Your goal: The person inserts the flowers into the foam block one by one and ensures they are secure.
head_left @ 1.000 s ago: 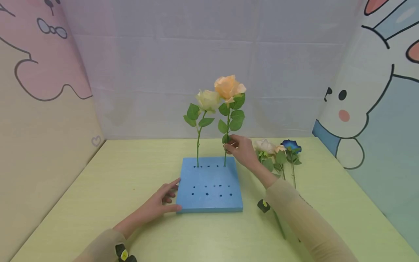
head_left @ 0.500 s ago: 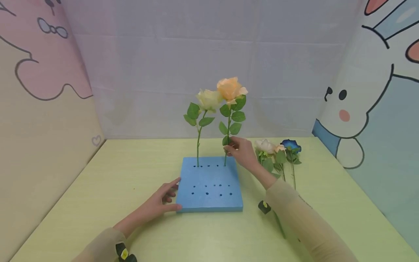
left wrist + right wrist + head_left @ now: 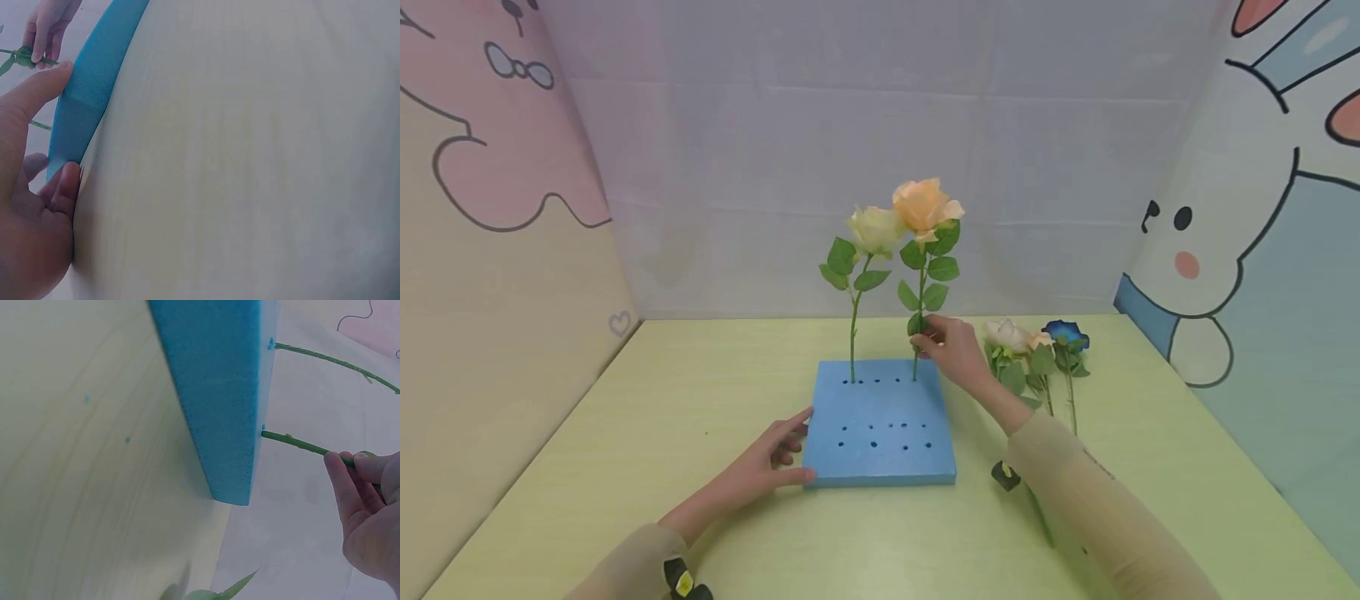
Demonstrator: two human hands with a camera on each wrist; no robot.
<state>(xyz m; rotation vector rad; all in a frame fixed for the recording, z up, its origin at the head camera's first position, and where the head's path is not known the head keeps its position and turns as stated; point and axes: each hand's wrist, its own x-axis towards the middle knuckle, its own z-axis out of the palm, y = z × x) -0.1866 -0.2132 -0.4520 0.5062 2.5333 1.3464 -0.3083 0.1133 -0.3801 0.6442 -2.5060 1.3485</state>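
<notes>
A square blue foam block (image 3: 880,408) with several holes lies on the table. A peach rose (image 3: 925,204) stands upright with its stem's lower end in a hole at the back right. My right hand (image 3: 953,346) pinches that stem between thumb and fingers, a short way above the block; the right wrist view shows the green stem (image 3: 300,444) entering the foam. A cream rose (image 3: 876,231) stands in the back row, further left. My left hand (image 3: 775,458) rests against the block's left side, thumb and index finger spread and touching its edge, the other fingers loosely bent.
Right of the block lie a white rose (image 3: 1006,336), a small peach rose (image 3: 1041,340) and a blue rose (image 3: 1066,333), their stems partly under the right sleeve (image 3: 1097,492). Patterned cloth walls (image 3: 880,150) stand behind and beside the table.
The peach rose's head sways slightly right, then back left, and sits a little lower. The right hand keeps its pinch on the stem and moves slightly down. The left hand stays in place.
</notes>
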